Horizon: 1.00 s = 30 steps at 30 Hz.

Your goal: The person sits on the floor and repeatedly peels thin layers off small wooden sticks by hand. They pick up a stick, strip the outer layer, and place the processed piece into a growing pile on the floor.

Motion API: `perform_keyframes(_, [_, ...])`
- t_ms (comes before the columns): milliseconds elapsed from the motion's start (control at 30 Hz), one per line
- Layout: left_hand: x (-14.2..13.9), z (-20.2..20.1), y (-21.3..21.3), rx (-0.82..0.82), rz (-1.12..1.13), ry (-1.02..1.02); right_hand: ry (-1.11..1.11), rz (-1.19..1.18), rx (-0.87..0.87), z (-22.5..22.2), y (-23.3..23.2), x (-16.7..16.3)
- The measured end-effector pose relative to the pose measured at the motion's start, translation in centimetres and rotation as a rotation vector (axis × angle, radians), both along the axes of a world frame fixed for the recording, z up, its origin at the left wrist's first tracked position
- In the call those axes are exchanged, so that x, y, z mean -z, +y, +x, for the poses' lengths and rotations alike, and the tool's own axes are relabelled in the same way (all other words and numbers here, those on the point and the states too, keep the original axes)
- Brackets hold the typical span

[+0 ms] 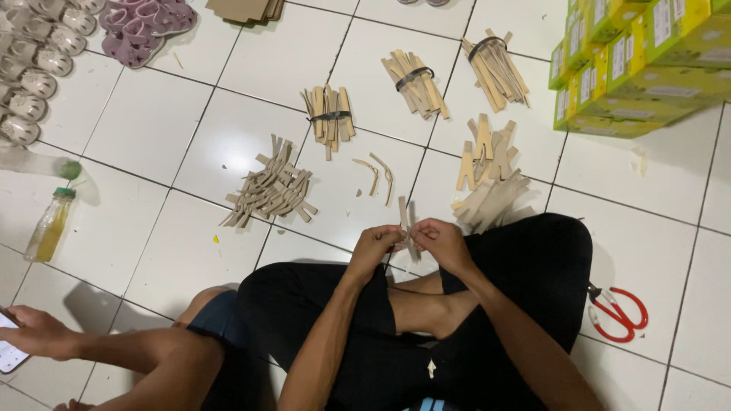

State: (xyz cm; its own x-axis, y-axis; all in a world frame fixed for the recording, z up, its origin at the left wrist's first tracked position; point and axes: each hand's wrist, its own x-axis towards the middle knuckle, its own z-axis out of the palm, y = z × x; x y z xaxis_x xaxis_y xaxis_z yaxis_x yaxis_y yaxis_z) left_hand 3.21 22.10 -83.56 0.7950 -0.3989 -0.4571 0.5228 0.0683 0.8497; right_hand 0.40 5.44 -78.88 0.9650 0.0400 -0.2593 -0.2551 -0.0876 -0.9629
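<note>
I sit cross-legged on a white tiled floor. My left hand (375, 247) and my right hand (443, 242) meet in front of my knees, both pinching a few thin tan cardboard strips (406, 217) that stand upright between them. A loose pile of strips (272, 189) lies just ahead to the left. Another loose pile (489, 176) lies ahead to the right. Two curved strips (378, 175) lie between the piles. Three bundles tied with black bands (329, 114) (415, 80) (495, 65) lie farther away.
Red-handled scissors (618, 312) lie by my right knee. Yellow-green boxes (636, 65) are stacked at the far right. Small sandals (46, 46) fill the far left corner, near a bottle (50, 224). Another person's hand (34, 331) holds a phone at the lower left.
</note>
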Motion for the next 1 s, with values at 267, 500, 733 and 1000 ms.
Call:
perform_keyframes(267, [-1.2,-0.6,-0.8,-0.045,0.155,-0.301,-0.223,-0.364,0.048,-0.6,0.8,-1.4])
perform_keyframes(500, [-1.0,0.0,-0.7,-0.006,0.198,-0.322,-0.033,-0.022,-0.010,0.3,0.2,-1.0])
perform_keyframes(733, [0.0,-0.8,-1.7,-0.150,0.362,-0.524,0.023,0.029,-0.018,0.9,0.0,-0.8])
perform_keyframes(1000, [-0.6,-1.2,-1.7,-0.046,0.550,-0.245,-0.097,-0.103,0.028,0.6,0.1,-1.1])
